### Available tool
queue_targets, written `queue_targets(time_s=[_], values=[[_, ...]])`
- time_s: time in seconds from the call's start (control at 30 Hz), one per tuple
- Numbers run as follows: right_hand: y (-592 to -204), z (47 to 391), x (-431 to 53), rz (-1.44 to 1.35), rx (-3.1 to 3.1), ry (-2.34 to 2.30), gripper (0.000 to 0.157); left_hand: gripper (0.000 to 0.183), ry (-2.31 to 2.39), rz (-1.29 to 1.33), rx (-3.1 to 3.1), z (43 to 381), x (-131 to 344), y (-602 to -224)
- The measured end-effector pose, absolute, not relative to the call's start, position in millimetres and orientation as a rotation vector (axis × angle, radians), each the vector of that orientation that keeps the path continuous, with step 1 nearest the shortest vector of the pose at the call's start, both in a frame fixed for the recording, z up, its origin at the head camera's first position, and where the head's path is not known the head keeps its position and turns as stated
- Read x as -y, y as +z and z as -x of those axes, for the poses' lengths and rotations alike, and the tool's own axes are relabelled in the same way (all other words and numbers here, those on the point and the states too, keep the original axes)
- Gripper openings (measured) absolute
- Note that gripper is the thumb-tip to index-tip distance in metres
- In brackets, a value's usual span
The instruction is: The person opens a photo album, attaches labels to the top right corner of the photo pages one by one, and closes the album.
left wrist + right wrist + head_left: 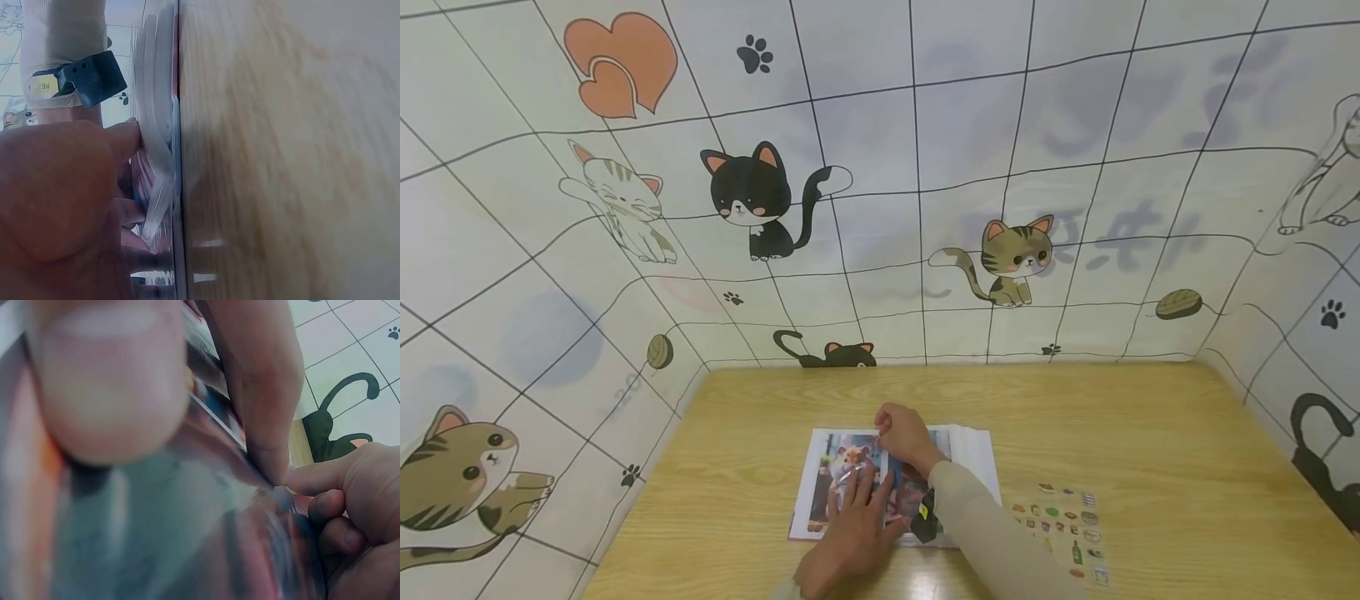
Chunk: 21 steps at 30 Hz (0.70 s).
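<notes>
An album (981, 462) with clear, shiny page sleeves lies open on the table. Its left page carries a picture of an animal (853, 458). My left hand (859, 521) rests with spread, straight fingers across the pages near the middle fold. At the top of the album, close to the fold, my right hand (910, 437) has its fingers curled and pinches the page edge. In the right wrist view, the right hand (369, 506) is at the glossy page beside a left fingertip. The left thumb (115, 394) blocks much of that view.
A clear sheet of small food stickers (1060, 527) lies on the wooden table (1150, 450) to the right of the album. Behind the table stands a wall covering (880, 208) with cat drawings. A dark wrist device (925, 517) sits on the right wrist.
</notes>
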State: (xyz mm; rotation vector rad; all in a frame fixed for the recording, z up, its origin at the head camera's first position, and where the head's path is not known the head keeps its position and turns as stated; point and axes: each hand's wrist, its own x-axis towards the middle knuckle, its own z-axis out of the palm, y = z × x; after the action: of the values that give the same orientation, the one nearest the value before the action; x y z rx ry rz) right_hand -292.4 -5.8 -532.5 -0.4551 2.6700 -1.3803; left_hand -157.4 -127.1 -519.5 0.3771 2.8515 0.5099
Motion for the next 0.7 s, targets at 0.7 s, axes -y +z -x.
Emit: queue_targets(time_s=[0.7], values=[[-529.3,288.2,7.2,0.442,-2.723,-1.397,0.019,0.072,0.509,-0.388,-2.85,156.9,128.7,-520.4]])
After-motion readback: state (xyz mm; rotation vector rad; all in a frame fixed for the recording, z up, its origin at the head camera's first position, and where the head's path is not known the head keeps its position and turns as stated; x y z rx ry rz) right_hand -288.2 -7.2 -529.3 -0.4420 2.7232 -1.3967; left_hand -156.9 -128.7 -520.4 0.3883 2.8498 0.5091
